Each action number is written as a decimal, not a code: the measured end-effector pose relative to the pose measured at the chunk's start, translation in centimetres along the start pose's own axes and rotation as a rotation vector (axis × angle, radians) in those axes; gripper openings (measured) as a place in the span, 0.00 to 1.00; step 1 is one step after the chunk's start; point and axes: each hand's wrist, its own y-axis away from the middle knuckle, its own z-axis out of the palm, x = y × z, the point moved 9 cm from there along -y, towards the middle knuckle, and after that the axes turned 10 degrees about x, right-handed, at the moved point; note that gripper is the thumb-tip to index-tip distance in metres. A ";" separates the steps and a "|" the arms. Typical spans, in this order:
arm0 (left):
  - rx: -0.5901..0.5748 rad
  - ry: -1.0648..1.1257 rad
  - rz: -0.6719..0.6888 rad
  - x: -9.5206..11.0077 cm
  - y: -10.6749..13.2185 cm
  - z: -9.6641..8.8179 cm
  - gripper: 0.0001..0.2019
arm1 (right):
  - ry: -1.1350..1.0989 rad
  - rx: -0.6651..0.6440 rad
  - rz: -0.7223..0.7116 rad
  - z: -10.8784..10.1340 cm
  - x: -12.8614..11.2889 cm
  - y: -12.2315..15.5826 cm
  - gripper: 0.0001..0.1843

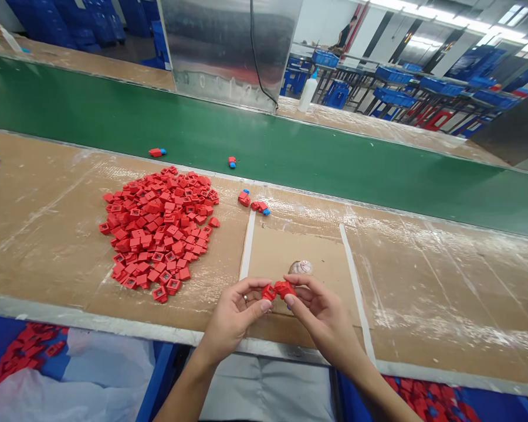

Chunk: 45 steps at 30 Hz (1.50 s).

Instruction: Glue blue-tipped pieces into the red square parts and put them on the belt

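1. L pc in L hand, R pc in R hand; grip's over pad.
2. Lump: on pad, just bhd grip.
3. Block pile: on bench, L of grip.
4. Belt: bhd bench, beyond grip.
5. L bin, R bin: nr side, either side of grip.

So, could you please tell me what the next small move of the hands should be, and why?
I would probably ease the small red piece in the left hand gently against the other red piece in the right hand: both are held close together, though whether they touch is hard to tell.
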 end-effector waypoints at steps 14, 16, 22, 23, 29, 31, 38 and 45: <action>-0.035 0.019 0.018 0.1 0.2 0.5 0.14 | 0.059 -0.040 -0.081 0.4 0.2 0.0 0.10; -0.032 0.021 0.017 0.0 0.2 0.4 0.14 | 0.106 -0.039 -0.119 0.4 -0.1 0.1 0.09; -0.007 -0.044 0.024 0.1 0.2 0.3 0.12 | 0.239 -0.076 -0.210 0.9 -0.7 0.9 0.07; -0.024 -0.052 0.025 0.1 0.2 0.5 0.11 | 0.251 -0.082 -0.218 1.0 -0.7 1.0 0.06; -0.040 -0.091 0.033 0.6 0.2 0.9 0.10 | 0.301 -0.057 -0.273 1.4 -1.1 1.5 0.06; -0.040 -0.107 0.051 0.8 0.2 0.8 0.09 | 0.304 -0.043 -0.281 1.5 -1.1 1.6 0.06; -0.039 -0.056 0.035 0.2 0.2 0.6 0.11 | 0.224 0.009 -0.253 0.9 0.2 1.5 0.05; -0.107 -0.233 0.042 0.0 0.6 1.3 0.14 | 0.197 0.131 -0.330 -0.4 0.4 2.0 0.09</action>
